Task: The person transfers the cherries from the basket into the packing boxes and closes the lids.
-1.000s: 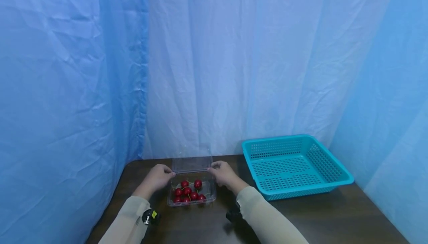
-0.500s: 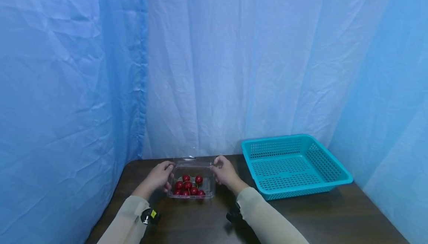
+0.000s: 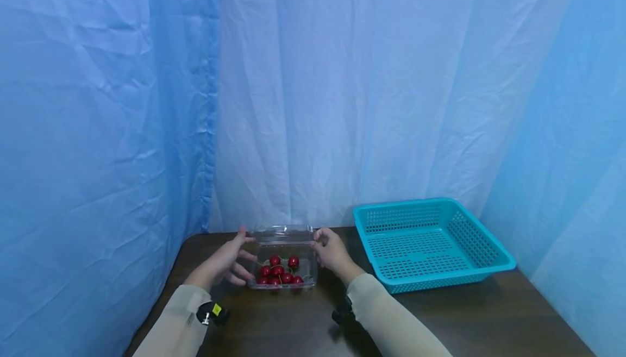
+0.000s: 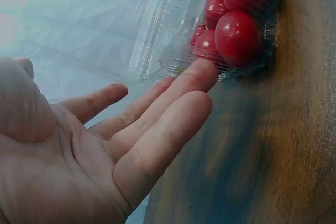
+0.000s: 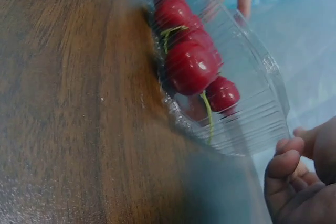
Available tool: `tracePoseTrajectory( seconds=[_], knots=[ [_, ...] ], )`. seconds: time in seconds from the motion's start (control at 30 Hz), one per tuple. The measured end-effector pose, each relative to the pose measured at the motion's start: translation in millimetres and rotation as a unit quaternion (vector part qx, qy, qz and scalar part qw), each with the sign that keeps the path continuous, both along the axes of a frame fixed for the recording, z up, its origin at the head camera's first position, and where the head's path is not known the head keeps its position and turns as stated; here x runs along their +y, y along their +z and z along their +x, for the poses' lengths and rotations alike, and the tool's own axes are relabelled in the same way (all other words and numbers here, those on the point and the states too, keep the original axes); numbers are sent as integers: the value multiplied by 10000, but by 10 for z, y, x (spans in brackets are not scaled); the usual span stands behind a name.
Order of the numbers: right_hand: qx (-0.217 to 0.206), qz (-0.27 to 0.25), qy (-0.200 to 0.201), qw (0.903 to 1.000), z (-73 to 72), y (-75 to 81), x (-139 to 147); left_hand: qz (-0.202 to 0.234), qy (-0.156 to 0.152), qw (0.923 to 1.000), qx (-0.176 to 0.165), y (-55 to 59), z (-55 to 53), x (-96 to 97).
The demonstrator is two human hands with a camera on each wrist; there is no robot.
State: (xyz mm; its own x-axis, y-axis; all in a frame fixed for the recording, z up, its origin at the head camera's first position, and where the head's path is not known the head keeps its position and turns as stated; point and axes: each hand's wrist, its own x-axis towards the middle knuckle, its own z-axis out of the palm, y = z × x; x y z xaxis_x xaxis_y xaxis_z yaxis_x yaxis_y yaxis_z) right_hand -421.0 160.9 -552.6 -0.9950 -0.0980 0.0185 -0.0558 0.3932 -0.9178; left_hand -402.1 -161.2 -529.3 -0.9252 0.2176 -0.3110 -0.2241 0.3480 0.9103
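Note:
A clear plastic clamshell box [image 3: 307, 266] sits on the dark wooden table, its hinged lid [image 3: 283, 234] raised at the back. Several red cherries [image 3: 277, 271] with green stems lie inside. At the box's left side is my left hand [image 3: 226, 259], fingers spread; in the left wrist view the palm [image 4: 79, 156] shows and the fingertips come close to the box wall. With thumb and forefinger, my right hand [image 3: 333, 254] pinches the box at its back right corner. The right wrist view shows these fingers [image 5: 286, 163] at the clear plastic edge.
To the right stands a turquoise perforated basket [image 3: 440, 286], with nothing in it. Blue-white curtains [image 3: 318, 101] hang behind the table [image 3: 430, 324] and along both sides. Each wrist wears a small black device.
The box has shifted slightly back and its lid stands differently. My left hand has let go of the edge, spread its fingers and drawn left. The right hand moved up slightly, still pinching.

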Motion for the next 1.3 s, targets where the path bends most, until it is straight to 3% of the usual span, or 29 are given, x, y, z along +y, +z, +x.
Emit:
tracePoseTrajectory(
  seconds=[0.27,0.4,0.63,1.0,1.3],
  knots=[
    [-18,-12,25,10000,21,39,27,375,79,9990,-235,30,49,-12],
    [-165,-301,-59,9994,16,32,46,536,104,9983,-196,25,47,-14],
    [-551,-967,-218,9935,29,37,66,286,-48,9996,-34,27,49,-27],
    [-1021,-757,28,9919,229,161,108,47,129,9999,-80,-9,112,4],
    [-1419,-289,641,9874,311,164,143,-78,147,9998,-78,-85,122,51]
  ],
)
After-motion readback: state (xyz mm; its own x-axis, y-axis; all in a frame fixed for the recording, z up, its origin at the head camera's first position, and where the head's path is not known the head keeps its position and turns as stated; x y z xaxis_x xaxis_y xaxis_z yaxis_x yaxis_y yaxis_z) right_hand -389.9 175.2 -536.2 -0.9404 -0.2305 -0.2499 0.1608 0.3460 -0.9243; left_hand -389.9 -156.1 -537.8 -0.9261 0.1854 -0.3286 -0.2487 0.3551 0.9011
